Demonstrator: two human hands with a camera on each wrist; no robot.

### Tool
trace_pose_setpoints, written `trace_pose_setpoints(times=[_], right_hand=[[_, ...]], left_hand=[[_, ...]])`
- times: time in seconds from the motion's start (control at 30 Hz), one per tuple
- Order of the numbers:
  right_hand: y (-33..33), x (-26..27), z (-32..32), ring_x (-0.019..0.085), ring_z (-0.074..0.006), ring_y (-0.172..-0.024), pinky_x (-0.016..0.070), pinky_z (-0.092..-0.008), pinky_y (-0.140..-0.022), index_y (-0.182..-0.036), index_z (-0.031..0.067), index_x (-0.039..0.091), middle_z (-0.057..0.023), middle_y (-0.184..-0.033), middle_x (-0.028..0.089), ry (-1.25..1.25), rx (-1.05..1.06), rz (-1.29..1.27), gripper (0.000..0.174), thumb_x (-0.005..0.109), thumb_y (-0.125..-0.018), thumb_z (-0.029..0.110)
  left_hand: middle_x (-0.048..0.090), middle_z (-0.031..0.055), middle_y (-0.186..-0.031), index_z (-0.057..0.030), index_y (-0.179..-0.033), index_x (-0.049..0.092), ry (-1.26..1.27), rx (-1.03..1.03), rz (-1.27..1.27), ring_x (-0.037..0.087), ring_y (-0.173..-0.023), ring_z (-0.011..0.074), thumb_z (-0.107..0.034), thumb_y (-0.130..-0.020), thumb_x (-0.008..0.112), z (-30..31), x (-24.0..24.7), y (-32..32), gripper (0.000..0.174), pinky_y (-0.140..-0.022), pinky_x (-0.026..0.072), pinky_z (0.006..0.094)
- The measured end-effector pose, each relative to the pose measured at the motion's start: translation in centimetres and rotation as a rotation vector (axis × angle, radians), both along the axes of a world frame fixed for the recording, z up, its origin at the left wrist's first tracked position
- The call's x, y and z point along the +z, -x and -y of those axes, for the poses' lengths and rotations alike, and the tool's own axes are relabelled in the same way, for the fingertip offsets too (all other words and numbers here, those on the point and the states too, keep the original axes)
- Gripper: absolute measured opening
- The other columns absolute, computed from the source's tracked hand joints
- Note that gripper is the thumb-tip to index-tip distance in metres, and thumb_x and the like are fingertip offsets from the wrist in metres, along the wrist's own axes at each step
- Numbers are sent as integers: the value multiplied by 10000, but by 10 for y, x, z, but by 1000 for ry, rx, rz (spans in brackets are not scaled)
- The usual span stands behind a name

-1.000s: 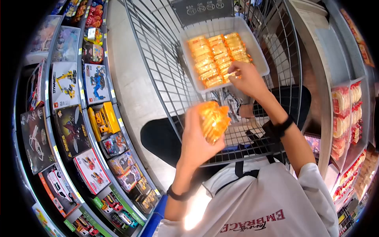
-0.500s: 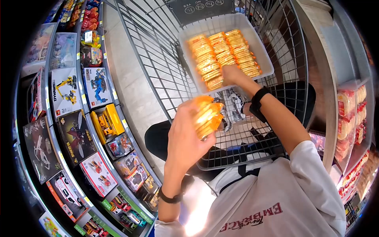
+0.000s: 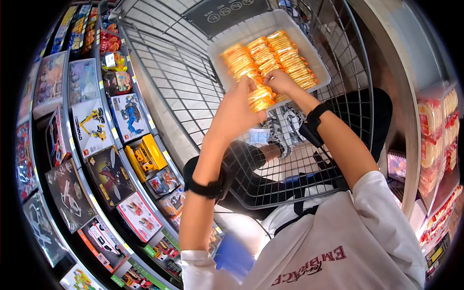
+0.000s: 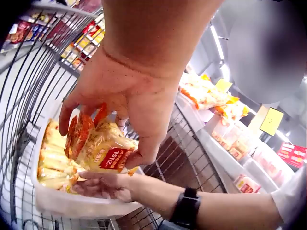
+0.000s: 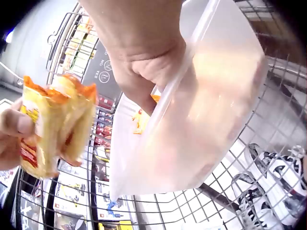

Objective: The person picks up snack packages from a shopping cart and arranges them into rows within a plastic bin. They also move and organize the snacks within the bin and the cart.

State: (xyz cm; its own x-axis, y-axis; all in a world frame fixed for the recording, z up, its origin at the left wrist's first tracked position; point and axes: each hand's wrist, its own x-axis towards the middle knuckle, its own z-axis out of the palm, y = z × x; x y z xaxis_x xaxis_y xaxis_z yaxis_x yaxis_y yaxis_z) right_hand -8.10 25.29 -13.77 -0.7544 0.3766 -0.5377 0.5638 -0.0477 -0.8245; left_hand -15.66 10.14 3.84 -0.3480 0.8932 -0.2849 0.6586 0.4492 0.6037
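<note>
My left hand [image 3: 232, 111] grips a small bunch of snack packets [image 4: 103, 148] in clear and orange wrappers with a red label, low over the near end of a translucent plastic bin [image 3: 216, 65]. Rows of similar yellow-orange packets [image 3: 285, 53] stand in that bin, inside a shopping cart. My right hand [image 3: 280, 81] reaches in over the bin's near side, at the front of the middle row. In the left wrist view its fingers [image 4: 103, 187] lie loosely extended by the packets, below the held bunch. The bin's wall hides the fingertips in the right wrist view.
The wire cart [image 3: 333, 159] surrounds the bin, with a dark sign panel [image 3: 224, 14] behind it. Shelves of boxed toys, such as a yellow truck box [image 3: 145, 157], line the left. Bagged food packs [image 3: 430, 145] sit in a clear container at right.
The left hand has moved forward with its packets, from over the cart's near part to the bin's near end. The right hand stays at the bin's front rows.
</note>
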Motion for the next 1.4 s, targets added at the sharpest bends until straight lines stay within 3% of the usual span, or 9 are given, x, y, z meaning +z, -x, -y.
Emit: trace_pose_setpoints(times=[0.23, 0.47, 0.57, 0.67, 0.77, 0.8, 0.97, 1.13, 1.4], right_hand=[[-2, 8, -2, 547, -117, -644, 442, -287, -545, -914, 64, 634, -22, -808, 601, 620, -240, -10, 264, 565, -956, 316], [-11, 44, -8, 603, -126, -815, 490, -276, -636, -1068, 75, 632, -45, -953, 629, 400, 163, -30, 280, 623, -913, 309], [-12, 28, -13, 621, -139, -837, 504, -293, -643, -1094, 65, 631, -61, -957, 641, 386, 240, -136, 277, 682, -860, 205], [-12, 21, -16, 625, -157, -835, 508, -308, -639, -1084, 57, 633, -71, -950, 648, 417, 235, -118, 298, 712, -802, 108], [-12, 16, -12, 626, -163, -837, 508, -310, -633, -1070, 53, 642, -81, -953, 653, 425, 174, -67, 299, 709, -780, 76], [-14, 16, -13, 623, -164, -848, 508, -307, -654, -1061, 48, 647, -82, -954, 653, 401, 161, -24, 301, 715, -769, 66], [-11, 6, -27, 609, -172, -922, 488, -289, -788, -1045, 25, 652, -94, -993, 653, 298, 213, 19, 338, 741, -719, 22], [-16, 26, -32, 634, -151, -764, 530, -285, -590, -1069, 49, 639, -79, -916, 634, 340, 225, 72, 293, 675, -779, 23], [-18, 21, -33, 631, -145, -753, 533, -317, -584, -1104, 71, 644, -65, -881, 639, 449, 150, 122, 333, 710, -780, 34]], left_hand=[[605, 111, -1035, -19, -1108, 479, 210, 217, 503, 590, -991, 208, -164, -731, 755, -5, -75, 7, 488, -913, 475, 345], [599, 141, -1163, -4, -1236, 478, -62, 124, 341, 573, -1088, 217, -170, -829, 726, 4, -108, 3, 505, -956, 453, 353], [581, 152, -1243, -28, -1273, 491, -50, 148, 487, 546, -1169, 219, -121, -868, 680, 5, -106, 5, 456, -979, 442, 356], [570, 125, -1280, -55, -1268, 522, 113, 396, 709, 505, -1240, 215, -64, -867, 652, -1, -115, 28, 421, -987, 438, 364], [675, 106, -1108, -72, -1076, 659, 105, 274, 264, 677, -938, 235, -35, -827, 645, 8, -132, 43, 252, -790, 530, 359], [711, 138, -909, -61, -937, 688, 34, 60, 59, 701, -783, 265, -24, -793, 648, 3, -126, 38, 154, -717, 546, 361], [694, 169, -810, -67, -796, 696, 134, -149, -103, 685, -791, 336, -55, -753, 638, -12, -148, 50, 73, -704, 535, 395], [692, 178, -805, -69, -842, 687, 187, -136, -350, 684, -806, 350, -223, -783, 628, -16, -148, 28, 176, -709, 536, 454], [687, 180, -896, -67, -923, 608, 155, -62, -320, 669, -854, 382, -242, -820, 618, -7, -139, 12, 204, -725, 528, 465]])
